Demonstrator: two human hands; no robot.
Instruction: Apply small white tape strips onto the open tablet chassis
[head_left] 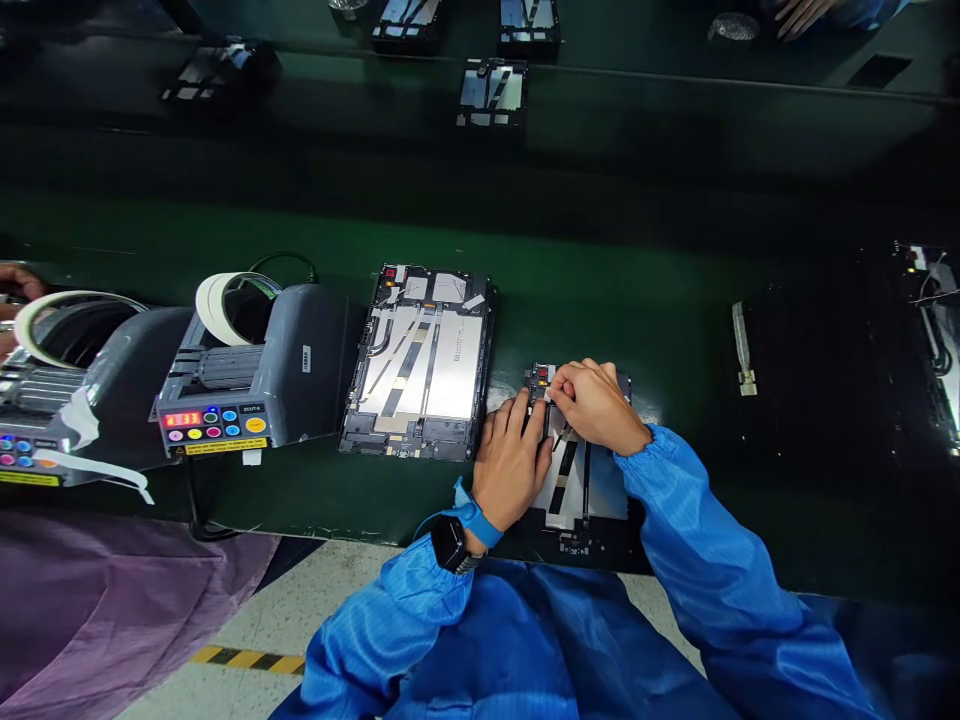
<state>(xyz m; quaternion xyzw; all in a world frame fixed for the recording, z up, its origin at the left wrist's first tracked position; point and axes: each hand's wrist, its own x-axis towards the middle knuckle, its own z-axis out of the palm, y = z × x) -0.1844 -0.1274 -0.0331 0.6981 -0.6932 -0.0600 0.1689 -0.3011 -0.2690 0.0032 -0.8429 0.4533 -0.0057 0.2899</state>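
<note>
An opened tablet (609, 490) with a silver battery plate and dark ribbon cables lies in front of me on the dark green bench. My left hand (511, 462) rests on its left side, fingers stretched out and wearing a blue wrist strap and a watch. Over the tablet's upper part, my right hand (596, 405) is bent with thumb and forefinger pinched near the top left corner. What those fingertips hold, if anything, is too small to make out. Just left of my hands sits a stack of similar opened tablets (459, 365).
Tape dispensers, one with a red display (217, 400), stand to the left, a white tape strip (97, 470) hanging from the farther one. A ribbon part (742, 350) and another opened device (941, 340) lie right. More devices (493, 92) sit beyond; co-workers' hands show at far left and top right.
</note>
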